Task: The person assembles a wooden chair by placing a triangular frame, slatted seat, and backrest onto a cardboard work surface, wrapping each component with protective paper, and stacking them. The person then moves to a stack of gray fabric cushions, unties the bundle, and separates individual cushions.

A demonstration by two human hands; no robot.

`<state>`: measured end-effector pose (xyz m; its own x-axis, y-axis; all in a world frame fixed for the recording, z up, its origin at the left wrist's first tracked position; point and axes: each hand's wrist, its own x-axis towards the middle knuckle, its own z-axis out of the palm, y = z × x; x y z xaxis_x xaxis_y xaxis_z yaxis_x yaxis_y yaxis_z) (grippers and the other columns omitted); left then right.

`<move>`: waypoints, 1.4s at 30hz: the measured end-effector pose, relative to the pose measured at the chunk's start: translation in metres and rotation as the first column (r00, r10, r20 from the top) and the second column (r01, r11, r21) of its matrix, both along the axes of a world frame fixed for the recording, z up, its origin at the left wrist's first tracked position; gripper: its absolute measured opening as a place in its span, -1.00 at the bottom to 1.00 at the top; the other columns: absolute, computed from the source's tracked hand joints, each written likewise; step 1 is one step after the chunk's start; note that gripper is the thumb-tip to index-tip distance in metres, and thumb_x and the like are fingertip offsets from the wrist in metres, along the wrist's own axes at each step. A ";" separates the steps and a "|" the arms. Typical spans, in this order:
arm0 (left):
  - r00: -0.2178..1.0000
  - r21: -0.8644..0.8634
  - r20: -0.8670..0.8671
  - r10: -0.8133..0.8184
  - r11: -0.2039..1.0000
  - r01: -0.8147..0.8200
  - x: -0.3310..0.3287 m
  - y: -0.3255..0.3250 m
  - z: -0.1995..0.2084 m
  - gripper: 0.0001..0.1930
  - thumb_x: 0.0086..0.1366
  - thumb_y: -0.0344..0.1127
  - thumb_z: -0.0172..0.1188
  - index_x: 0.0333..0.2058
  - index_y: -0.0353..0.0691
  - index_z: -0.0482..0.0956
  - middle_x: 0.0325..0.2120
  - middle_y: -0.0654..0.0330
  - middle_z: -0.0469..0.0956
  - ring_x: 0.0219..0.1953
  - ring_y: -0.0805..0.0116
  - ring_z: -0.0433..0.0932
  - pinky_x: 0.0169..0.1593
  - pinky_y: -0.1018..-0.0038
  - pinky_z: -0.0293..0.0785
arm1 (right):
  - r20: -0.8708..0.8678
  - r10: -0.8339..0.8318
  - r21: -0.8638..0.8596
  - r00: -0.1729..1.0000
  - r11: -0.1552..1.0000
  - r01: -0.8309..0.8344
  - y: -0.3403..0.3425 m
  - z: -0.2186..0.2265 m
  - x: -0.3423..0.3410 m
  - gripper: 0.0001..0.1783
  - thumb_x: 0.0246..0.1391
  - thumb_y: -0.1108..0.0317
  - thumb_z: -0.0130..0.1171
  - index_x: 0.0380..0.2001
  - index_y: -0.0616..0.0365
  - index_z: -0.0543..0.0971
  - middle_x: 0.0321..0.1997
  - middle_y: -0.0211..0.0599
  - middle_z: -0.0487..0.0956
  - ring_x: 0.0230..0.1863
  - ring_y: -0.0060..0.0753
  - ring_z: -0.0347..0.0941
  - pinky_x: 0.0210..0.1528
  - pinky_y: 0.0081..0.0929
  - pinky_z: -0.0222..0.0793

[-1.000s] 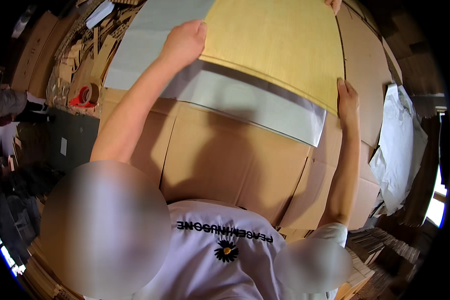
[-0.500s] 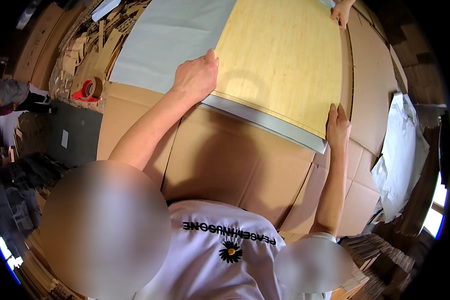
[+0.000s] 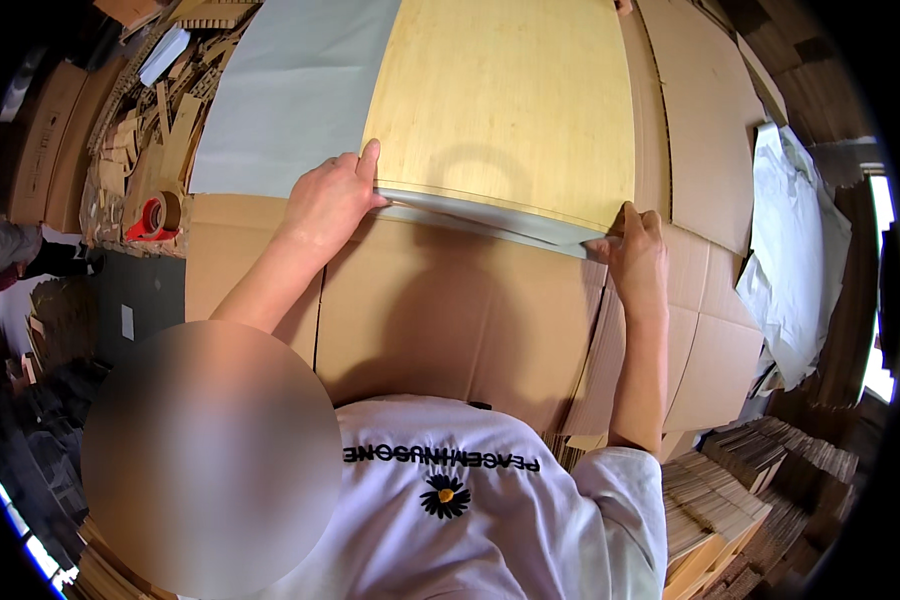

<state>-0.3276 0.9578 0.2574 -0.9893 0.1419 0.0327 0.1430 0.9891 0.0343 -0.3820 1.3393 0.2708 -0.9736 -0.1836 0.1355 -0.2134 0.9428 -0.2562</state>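
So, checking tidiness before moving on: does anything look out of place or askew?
Mostly orderly. Only the heap of loose cardboard offcuts beside the red tape roll, upper left, looks messy.

Flattened brown cardboard sheets (image 3: 450, 320) cover the work surface edge to edge. Off its left edge lie cardboard offcuts (image 3: 145, 130) and a red tape roll (image 3: 155, 213) above dark floor (image 3: 140, 290). Right, crumpled white wrapping (image 3: 795, 250), stacked boards (image 3: 760, 480), and what may be a bright window (image 3: 882, 290).

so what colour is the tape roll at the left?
Red tape roll, seen in the head view.
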 end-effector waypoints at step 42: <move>0.965 0.921 -0.195 0.178 0.371 0.118 -0.023 0.041 0.125 -0.95 0.28 -0.44 0.16 -0.31 -0.28 0.55 -0.43 0.30 0.50 -0.37 0.53 0.45 -0.23 0.56 0.43 | 0.130 0.434 -0.967 0.892 0.254 0.017 -0.145 -0.011 -0.040 -0.13 0.23 -0.32 -0.13 0.35 0.15 0.20 0.32 -0.10 0.35 0.35 -0.10 0.22 0.38 -0.12 0.07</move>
<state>-0.3510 0.9993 0.3822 -0.9299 -0.1530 0.3346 0.2624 0.3616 0.8947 -0.4215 1.1942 0.2599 -0.9326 -0.3518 0.0809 -0.0584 -0.0741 -0.9955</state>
